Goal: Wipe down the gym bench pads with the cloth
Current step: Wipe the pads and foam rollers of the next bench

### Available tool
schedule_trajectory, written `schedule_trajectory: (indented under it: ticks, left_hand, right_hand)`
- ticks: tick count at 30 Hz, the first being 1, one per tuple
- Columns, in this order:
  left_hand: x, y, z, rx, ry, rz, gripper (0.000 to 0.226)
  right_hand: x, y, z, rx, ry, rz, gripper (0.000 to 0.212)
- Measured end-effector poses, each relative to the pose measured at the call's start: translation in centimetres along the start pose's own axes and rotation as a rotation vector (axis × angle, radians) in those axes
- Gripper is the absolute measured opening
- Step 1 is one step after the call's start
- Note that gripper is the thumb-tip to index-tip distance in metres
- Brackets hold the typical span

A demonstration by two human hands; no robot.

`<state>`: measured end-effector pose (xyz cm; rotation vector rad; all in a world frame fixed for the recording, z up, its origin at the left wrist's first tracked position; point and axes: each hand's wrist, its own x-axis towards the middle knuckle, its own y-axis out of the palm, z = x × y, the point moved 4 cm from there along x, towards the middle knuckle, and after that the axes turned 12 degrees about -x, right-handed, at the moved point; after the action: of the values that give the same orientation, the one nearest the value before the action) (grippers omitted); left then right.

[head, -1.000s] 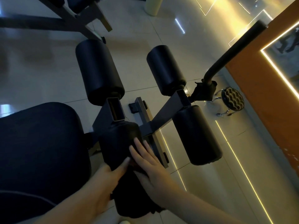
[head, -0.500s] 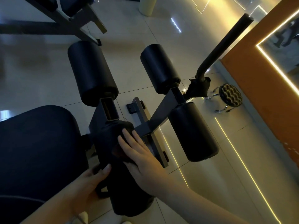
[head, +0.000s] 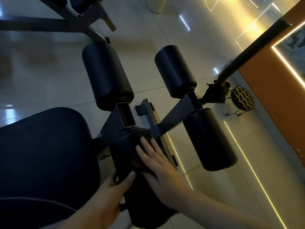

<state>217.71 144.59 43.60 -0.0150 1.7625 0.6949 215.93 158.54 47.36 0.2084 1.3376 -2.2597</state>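
Note:
A black roller pad [head: 123, 146] on the bench's leg frame lies nearest me. My right hand [head: 158, 166] rests flat on it, fingers straight, pressing a dark cloth [head: 137, 163] that mostly hides under the palm. On the pad's left side my left hand [head: 112, 194] grips it, thumb on top and fingers curled round the edge. The wide black seat pad [head: 41, 154] fills the lower left. Three more roller pads sit beyond: far left [head: 107, 75], far right [head: 175, 70] and near right [head: 209, 139].
A grey steel frame [head: 171, 123] joins the rollers over a glossy tiled floor. A black curved bar [head: 247, 52] rises at the right, with a small ridged wheel [head: 242, 100] beside an orange wall [head: 272, 96]. Another bench's frame [head: 79, 19] stands at the top left.
My left hand has moved away from the right hand to the roller's left side and now grips it. My right hand stays flat on the cloth, shifted slightly along the pad.

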Motion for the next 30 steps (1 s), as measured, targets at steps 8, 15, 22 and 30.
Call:
schedule_trajectory:
  ticks: [8,15,22,30]
  left_hand:
    - [-0.7,0.8,-0.2,0.054,0.035,-0.071,0.038]
    - [-1.0,0.6,-0.3,0.111,0.014,-0.086,0.033]
    - [-0.4,0.6,-0.3,0.114,0.002,-0.112,0.047]
    - [-0.6,1.8,-0.1,0.148,0.101,-0.125,0.055]
  right_hand:
    - [5.3,-1.7,0.8,-0.032,0.008,-0.136,0.060]
    - [-3.4,0.5,-0.6,0.037,-0.015,0.097,0.066]
    - [-3.8,1.5,-0.7,0.014,-0.022,0.057,0.066]
    - [4.4,-1.3,0.5,-0.016,0.021,-0.113,0.059]
